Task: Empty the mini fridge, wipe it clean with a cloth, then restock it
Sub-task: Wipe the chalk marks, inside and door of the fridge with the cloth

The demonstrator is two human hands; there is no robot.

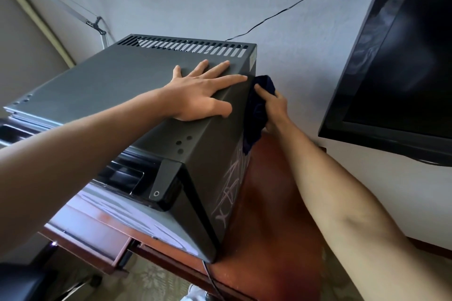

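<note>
A television (401,56) (screen dark) hangs above a wooden desk (274,215).

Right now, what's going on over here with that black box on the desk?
A person is cleaning the outside of a mini fridge that sits on a reddish wooden desk. The left hand lies flat on the fridge's top, fingers spread, steadying it. The right hand holds a dark blue cloth against the fridge's right side wall, near the back. Pale scribble marks show lower on that wall.
</note>
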